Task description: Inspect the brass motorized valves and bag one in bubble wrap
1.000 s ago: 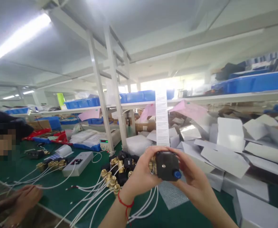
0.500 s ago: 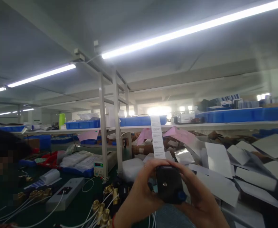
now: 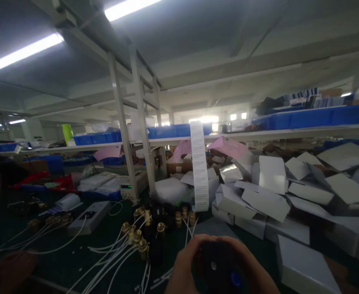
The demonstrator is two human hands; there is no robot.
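Both my hands hold one black box-shaped valve actuator [image 3: 218, 267] with a blue knob, low at the bottom edge of the view. My left hand [image 3: 182, 269] wraps its left side and my right hand [image 3: 254, 273] wraps its right side, fingers curled over the top. Just beyond them on the green table [image 3: 75, 253] lie several brass valve fittings [image 3: 138, 239] with black actuators and white cables [image 3: 112, 261].
A heap of white cardboard boxes [image 3: 268, 192] fills the right side. A white paper strip [image 3: 199, 167] hangs from the shelf frame [image 3: 122, 130]. A grey power supply [image 3: 89, 216] lies to the left. Another person's hand [image 3: 9, 269] rests at the lower left.
My hands and the actuator have dropped from mid-frame to the bottom edge, and the view has shifted, showing more of the table and fittings again.
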